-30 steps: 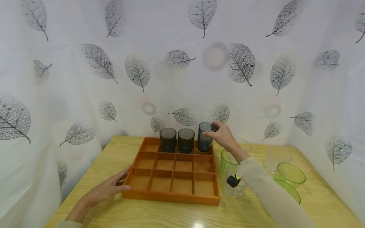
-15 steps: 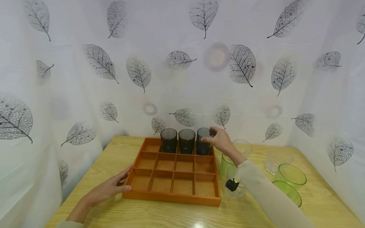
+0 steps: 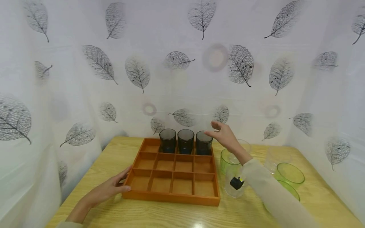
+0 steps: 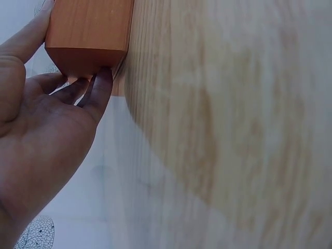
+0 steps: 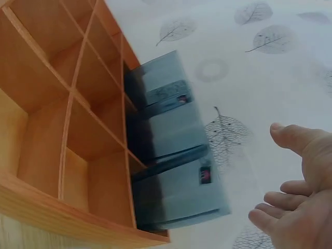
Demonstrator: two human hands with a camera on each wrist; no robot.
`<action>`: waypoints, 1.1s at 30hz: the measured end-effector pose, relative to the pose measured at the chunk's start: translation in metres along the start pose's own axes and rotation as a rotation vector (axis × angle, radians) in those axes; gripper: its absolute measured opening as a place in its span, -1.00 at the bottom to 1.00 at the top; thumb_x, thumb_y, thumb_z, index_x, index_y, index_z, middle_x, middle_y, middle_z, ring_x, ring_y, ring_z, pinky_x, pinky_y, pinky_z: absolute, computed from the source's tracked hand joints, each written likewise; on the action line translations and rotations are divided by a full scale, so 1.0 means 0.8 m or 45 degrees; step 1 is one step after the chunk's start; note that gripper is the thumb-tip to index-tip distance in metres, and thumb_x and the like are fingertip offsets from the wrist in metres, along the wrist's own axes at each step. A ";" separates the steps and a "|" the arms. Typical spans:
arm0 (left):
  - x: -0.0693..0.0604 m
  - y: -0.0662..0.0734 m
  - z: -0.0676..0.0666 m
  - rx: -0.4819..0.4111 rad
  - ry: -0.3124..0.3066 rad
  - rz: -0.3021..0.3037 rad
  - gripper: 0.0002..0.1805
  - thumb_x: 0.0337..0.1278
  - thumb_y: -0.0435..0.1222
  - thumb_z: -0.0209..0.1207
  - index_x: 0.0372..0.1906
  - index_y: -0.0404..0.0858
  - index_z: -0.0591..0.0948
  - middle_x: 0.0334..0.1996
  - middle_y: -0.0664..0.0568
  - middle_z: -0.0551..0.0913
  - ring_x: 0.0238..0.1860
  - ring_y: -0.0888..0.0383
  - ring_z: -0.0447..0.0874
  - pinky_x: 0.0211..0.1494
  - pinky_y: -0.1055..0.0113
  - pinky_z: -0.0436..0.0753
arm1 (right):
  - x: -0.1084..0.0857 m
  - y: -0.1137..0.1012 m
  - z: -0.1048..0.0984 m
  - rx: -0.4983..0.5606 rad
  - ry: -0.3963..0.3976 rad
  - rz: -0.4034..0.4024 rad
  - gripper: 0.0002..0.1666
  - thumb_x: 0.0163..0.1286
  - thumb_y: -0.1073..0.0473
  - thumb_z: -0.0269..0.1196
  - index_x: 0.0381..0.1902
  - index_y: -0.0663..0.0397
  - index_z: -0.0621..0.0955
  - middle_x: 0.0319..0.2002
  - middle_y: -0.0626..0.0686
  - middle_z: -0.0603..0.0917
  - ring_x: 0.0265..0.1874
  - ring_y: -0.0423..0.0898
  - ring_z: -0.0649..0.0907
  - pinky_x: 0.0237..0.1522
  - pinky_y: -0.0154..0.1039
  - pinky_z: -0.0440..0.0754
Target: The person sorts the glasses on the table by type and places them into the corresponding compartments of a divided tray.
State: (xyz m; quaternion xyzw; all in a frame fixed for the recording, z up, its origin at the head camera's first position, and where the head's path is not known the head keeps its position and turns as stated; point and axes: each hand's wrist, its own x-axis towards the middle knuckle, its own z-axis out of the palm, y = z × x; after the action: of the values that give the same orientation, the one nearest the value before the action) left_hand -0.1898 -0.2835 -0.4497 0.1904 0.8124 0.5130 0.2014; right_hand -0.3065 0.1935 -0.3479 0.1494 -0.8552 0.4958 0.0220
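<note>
An orange wooden tray (image 3: 171,199) divided into several square compartments lies on the table. Three dark grey glasses (image 3: 186,142) stand upright in its back row, from the second compartment to the rightmost. My left hand (image 3: 104,190) holds the tray's front left corner; in the left wrist view the thumb is along one side of the corner (image 4: 88,23) and bent fingers touch its end. Just above and right of the rightmost dark glass (image 3: 204,144), my right hand (image 3: 225,136) is spread with nothing in it. The right wrist view shows it apart from the glasses (image 5: 176,189).
Right of the tray stand a green glass (image 3: 228,161) and clear glasses (image 3: 234,186), partly behind the right forearm. Farther right are more green glasses (image 3: 291,173) and a clear one (image 3: 276,156). A leaf-patterned curtain (image 3: 182,85) hangs behind the wooden table (image 3: 114,152).
My right hand lowered the third dark glass into the back right compartment, then let go and moved slightly up and right. The left hand stayed on the tray.
</note>
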 end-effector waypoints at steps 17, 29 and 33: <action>0.001 -0.004 -0.001 0.014 0.003 0.021 -0.11 0.59 -0.22 0.08 0.68 -0.29 -0.21 0.63 -0.37 -0.26 0.50 -0.59 -0.08 0.42 -0.38 0.21 | -0.081 -0.005 -0.043 -0.143 -0.088 -0.113 -0.23 0.56 0.09 0.26 0.53 0.37 0.29 0.37 0.35 0.49 0.31 0.30 0.54 0.25 0.21 0.53; -0.001 0.002 -0.002 0.000 -0.021 -0.010 -0.11 0.61 -0.20 0.05 0.68 -0.28 -0.23 0.63 -0.36 -0.28 0.50 -0.59 -0.07 0.41 -0.38 0.24 | -0.158 0.007 -0.090 -0.200 -0.024 -0.104 -0.28 0.58 0.10 0.23 0.52 0.36 0.31 0.32 0.34 0.55 0.24 0.28 0.59 0.07 -0.37 0.60; -0.002 0.001 -0.001 0.011 -0.013 0.004 -0.12 0.60 -0.20 0.06 0.68 -0.29 -0.22 0.63 -0.37 -0.27 0.49 -0.60 -0.04 0.40 -0.38 0.26 | -0.177 0.014 -0.101 -0.189 0.010 -0.094 -0.30 0.58 0.13 0.24 0.50 0.36 0.33 0.30 0.32 0.56 0.19 0.10 0.65 0.06 -0.46 0.56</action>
State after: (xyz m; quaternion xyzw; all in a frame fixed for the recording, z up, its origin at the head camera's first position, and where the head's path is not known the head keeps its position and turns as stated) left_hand -0.1892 -0.2846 -0.4483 0.1951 0.8133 0.5089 0.2037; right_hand -0.1832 0.3012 -0.3425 0.1768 -0.8834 0.4305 0.0545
